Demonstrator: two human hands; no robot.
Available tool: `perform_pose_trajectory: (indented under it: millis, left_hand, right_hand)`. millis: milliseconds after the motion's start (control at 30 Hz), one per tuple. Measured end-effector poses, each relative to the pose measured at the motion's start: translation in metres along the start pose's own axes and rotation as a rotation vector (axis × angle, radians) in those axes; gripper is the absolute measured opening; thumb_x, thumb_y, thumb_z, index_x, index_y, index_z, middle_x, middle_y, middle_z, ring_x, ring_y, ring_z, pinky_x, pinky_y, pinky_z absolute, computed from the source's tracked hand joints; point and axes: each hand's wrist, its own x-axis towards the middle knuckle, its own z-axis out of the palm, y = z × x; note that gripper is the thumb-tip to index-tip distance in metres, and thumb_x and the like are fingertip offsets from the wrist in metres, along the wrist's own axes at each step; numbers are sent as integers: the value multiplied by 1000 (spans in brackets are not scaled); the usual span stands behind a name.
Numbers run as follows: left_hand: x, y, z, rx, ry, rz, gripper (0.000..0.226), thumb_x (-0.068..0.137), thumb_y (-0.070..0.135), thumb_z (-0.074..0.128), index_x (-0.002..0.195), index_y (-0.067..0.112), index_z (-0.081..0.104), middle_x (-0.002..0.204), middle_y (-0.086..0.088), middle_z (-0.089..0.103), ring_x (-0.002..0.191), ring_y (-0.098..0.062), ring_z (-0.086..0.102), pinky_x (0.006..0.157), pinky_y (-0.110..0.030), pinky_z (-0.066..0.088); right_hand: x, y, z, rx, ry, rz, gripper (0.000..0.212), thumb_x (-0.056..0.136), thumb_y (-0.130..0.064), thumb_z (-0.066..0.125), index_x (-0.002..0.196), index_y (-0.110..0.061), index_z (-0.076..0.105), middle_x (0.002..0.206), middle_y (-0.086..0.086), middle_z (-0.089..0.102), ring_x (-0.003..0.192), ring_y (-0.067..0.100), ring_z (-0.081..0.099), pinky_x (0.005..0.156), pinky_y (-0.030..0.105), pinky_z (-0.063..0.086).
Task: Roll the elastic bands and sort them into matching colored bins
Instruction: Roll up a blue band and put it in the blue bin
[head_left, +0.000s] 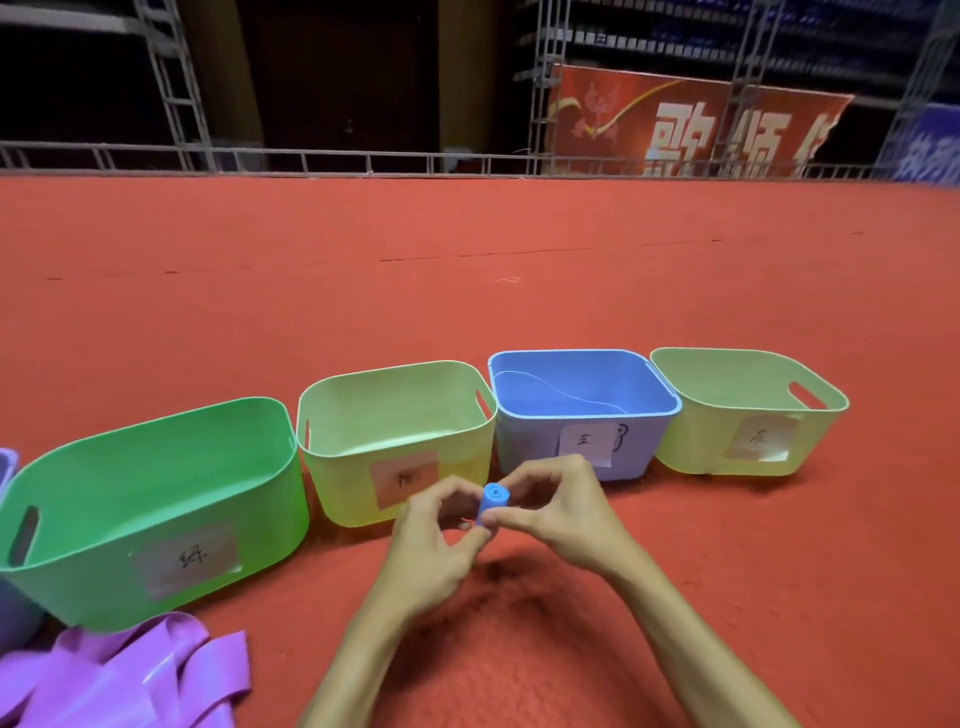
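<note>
At lower centre, the left hand (431, 540) and right hand (561, 506) pinched the rolled blue band (491, 503), keeping it wound before the blue bin (530, 436).

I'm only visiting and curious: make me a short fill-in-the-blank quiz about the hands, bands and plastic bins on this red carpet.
The left hand and right hand together pinch a small rolled elastic band whose colour is ____. The loose flat elastic bands heaped at lower left are ____ in colour. The large plastic bin beside that heap is bright ____.
Missing words: blue; purple; green.
</note>
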Motion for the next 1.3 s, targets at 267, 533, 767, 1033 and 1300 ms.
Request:
perform_pose_trajectory:
  millis: [267, 533, 767, 1033, 1300]
  left_hand:
    - [87, 43, 29, 164, 18, 115, 10, 86, 21, 75, 94, 22, 70, 82, 10, 73, 79, -12, 71, 76, -34, 58]
    - [194, 61, 33, 596, -76, 11, 39, 59, 51, 70, 85, 22, 77, 88, 6, 76, 93, -18, 70, 83, -34, 55]
    - [229, 14, 26, 877, -186, -17, 25, 79, 43, 80, 88, 25, 65, 93, 9, 65, 102, -21, 54, 79, -35, 31]
    - [251, -6, 27, 970, -227, -99, 24, 73, 30, 76, 96, 32, 74, 101, 4, 70, 108, -25, 57, 77, -34, 36]
    - [258, 5, 43, 1406, -300, 72, 37, 76, 46, 80, 103, 22, 72, 104, -4, 73, 112, -28, 60, 80, -35, 35]
  right_hand:
    - [57, -23, -80, -198, 53, -65, 18, 70, -17, 94, 69, -19, 76, 66, -6, 73, 63, 5, 63, 69, 42, 57]
    - [134, -6, -117, -238, 45, -9, 15, 70, -15, 94, 73, -12, 79, 55, -8, 68, 48, -1, 50, 51, 16, 41]
    - [176, 26, -97, -309, -71, 93, 20, 66, -17, 97, 76, -9, 82, 69, 16, 75, 60, 12, 68, 57, 21, 53]
    - [204, 52, -83, -389, -172, 169, 15, 66, -7, 92, 75, -10, 80, 69, 10, 75, 61, 11, 65, 61, 32, 58]
    - [222, 69, -59, -561, -292, 358, 35, 59, -2, 92, 45, -18, 64, 48, -6, 60, 43, 1, 55, 46, 14, 40]
